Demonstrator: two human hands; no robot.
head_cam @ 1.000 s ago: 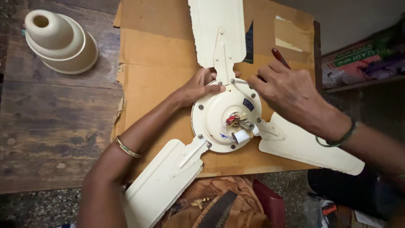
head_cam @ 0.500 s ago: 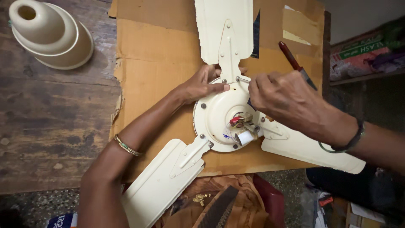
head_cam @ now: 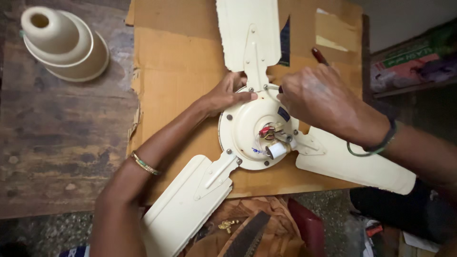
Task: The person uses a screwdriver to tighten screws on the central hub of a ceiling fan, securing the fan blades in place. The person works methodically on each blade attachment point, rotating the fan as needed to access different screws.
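right hand (head_cam: 323, 102) slid left onto hub | grip clamped on screwdriver (head_cam: 320, 56) | left hand (head_cam: 227, 95) fingers loosely together, steadying cream fan motor (head_cam: 252, 128)

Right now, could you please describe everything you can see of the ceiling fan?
The cream ceiling fan lies flat on brown cardboard, its three blades spread out. The round, metal-looking motor housing faces up, with screws around its rim and wires and a white cylinder at its centre. The left hand presses its upper rim; the right hand holds a red-handled screwdriver there.
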